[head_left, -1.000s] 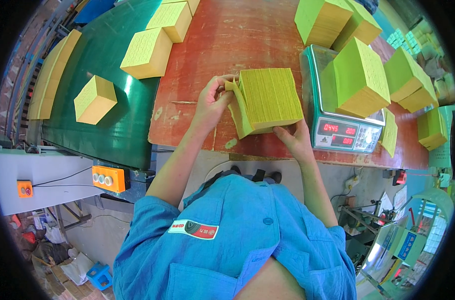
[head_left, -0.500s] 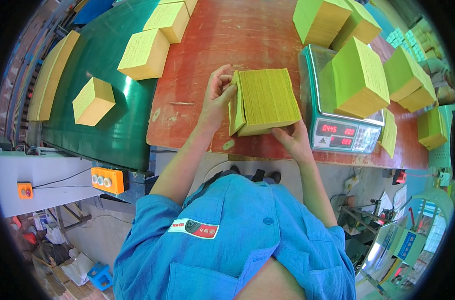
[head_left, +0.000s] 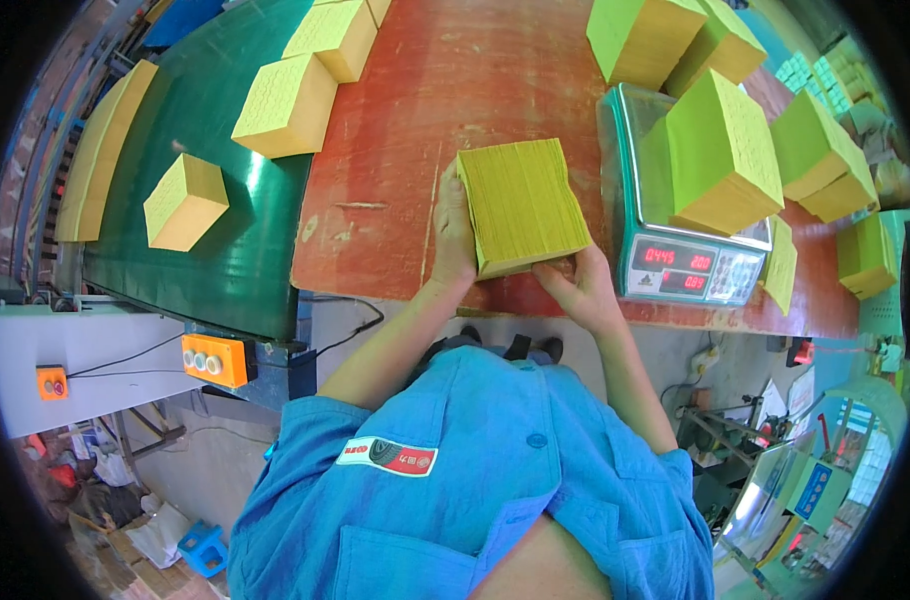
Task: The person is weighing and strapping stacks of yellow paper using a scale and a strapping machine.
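A thick block-shaped stack of yellow paper (head_left: 527,205) sits between my hands above the red tabletop (head_left: 375,240). My left hand (head_left: 455,232) presses along the stack's left side, its thumb up near the top edge. At the near right corner, my right hand (head_left: 582,287) grips the lower edge with thumb in front; some fingers are hidden beneath or behind. To the right stands a green digital scale (head_left: 630,225) with a red lit display. Another yellow paper stack (head_left: 730,155) rests on its pan.
On the left, a dark green belt (head_left: 260,225) carries several yellow stacks, one a lone block (head_left: 185,203). More stacks (head_left: 643,40) stand behind the scale and at the far right. An orange button box (head_left: 215,360) sits at the belt's near end.
My left hand has gone from the loose sheets at the upper left to flat along the stack's side. Those leaning sheets no longer stand apart, and the stack has shifted slightly left.
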Demonstrator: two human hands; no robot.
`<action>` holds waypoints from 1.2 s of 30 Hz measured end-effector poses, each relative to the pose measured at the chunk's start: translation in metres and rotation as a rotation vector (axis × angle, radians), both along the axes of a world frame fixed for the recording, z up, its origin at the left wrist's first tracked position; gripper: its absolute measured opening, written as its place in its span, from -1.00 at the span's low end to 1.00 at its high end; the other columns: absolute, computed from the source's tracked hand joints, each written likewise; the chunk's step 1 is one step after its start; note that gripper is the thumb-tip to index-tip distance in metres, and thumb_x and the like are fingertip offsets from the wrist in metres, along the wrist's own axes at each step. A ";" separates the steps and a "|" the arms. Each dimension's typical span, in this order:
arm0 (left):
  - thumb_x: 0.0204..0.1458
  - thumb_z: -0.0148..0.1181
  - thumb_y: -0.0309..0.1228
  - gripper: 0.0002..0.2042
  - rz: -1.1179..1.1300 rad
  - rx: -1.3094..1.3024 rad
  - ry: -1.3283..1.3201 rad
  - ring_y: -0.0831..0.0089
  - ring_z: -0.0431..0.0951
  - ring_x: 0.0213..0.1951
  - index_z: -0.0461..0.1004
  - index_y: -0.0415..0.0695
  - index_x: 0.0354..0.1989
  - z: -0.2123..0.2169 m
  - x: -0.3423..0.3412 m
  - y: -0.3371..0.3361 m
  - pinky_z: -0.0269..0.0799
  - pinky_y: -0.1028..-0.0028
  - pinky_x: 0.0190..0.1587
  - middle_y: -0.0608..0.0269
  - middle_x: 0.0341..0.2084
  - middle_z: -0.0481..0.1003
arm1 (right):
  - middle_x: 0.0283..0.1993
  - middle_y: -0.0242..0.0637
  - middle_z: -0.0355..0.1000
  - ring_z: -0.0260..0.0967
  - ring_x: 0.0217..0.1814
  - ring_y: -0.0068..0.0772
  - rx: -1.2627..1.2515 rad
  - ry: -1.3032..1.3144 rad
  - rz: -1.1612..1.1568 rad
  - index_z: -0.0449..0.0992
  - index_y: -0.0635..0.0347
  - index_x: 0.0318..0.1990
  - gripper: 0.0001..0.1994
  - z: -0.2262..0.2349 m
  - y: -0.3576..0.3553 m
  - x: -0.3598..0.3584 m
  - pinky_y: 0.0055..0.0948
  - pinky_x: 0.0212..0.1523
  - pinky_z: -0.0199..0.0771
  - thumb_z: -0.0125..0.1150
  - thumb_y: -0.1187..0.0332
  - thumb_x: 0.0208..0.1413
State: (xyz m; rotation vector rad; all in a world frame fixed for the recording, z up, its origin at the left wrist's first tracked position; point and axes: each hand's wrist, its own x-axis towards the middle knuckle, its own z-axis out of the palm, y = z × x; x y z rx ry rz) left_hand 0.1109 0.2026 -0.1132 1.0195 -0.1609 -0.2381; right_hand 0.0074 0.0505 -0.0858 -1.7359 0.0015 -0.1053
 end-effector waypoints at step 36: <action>0.14 0.14 -0.08 -0.43 -0.760 0.491 0.166 0.37 0.42 0.10 0.31 -0.20 0.23 0.149 0.018 0.042 0.26 0.34 0.20 0.17 0.09 0.43 | 0.29 -0.21 0.27 0.27 0.28 -0.11 1.180 0.146 0.076 0.19 0.10 0.31 -0.25 -0.004 -0.017 -0.018 -0.02 0.20 0.31 0.15 -0.14 0.04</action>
